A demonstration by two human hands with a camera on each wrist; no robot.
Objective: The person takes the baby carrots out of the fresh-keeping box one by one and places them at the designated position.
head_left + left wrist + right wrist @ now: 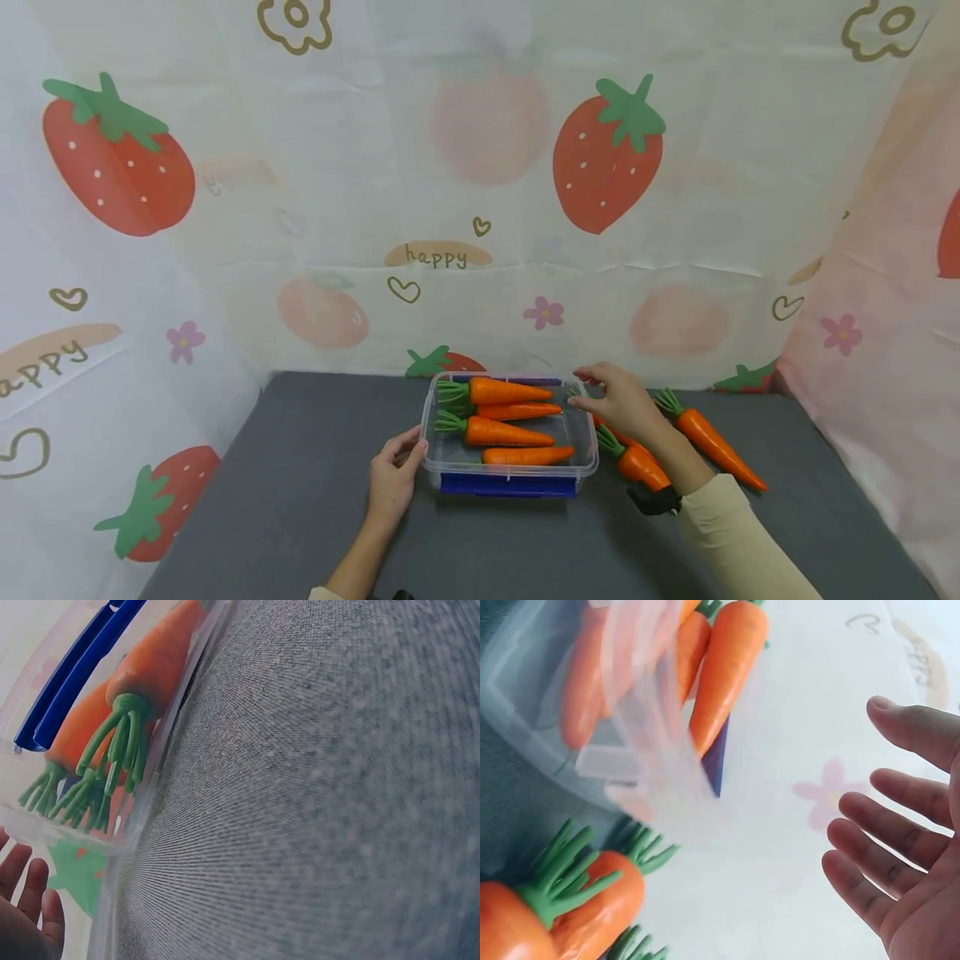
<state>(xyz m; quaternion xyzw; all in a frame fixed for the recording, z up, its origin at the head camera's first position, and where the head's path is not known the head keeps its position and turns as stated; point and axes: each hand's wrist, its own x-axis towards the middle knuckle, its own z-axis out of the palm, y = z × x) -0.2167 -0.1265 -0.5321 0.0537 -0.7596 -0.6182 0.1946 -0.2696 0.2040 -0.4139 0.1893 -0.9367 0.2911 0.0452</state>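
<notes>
A clear plastic box [510,468] with blue clips stands on the grey table, its top uncovered. Several orange carrots [510,432] with green stems lie in it, stems to the left. My left hand [393,475] is at the box's left wall, fingers fairly straight and fingertips right at the rim. Over the right rim hovers my right hand [618,404], its fingers spread and nothing between them; the right wrist view shows that palm and the loose fingers [870,847] plainly. Beneath the right forearm lie more carrots [641,467], partly hidden by it.
Another carrot [712,442] lies farther right on the grey table [315,500], its stem toward the back. A light cloth backdrop [487,208] printed with strawberries rises behind the table's rear edge and along both sides.
</notes>
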